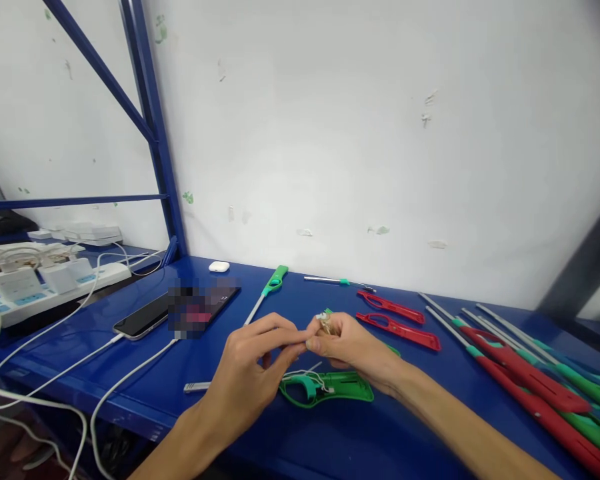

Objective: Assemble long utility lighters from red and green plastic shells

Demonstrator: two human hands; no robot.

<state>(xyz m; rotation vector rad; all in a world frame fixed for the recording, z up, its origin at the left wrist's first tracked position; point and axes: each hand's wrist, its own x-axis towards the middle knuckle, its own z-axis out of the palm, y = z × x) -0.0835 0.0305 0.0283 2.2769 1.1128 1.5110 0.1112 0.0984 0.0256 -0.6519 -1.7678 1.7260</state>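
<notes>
My left hand [253, 370] and my right hand [350, 348] meet at their fingertips above the blue table [420, 373]. Between them they pinch a small tan part [324, 324] with thin white wires hanging from it. The wires run down to an open green lighter shell [337, 388] lying flat right under the hands, with a metal tube [196, 387] sticking out to its left. A second green shell piece shows behind my right hand.
A finished green lighter [267, 291] lies behind the hands, two red shell halves [397, 321] to the right, several red and green long lighters [530, 377] at far right. Two phones [180, 312] on cables, a white earbud case [219, 267] and a power strip [50, 288] sit left.
</notes>
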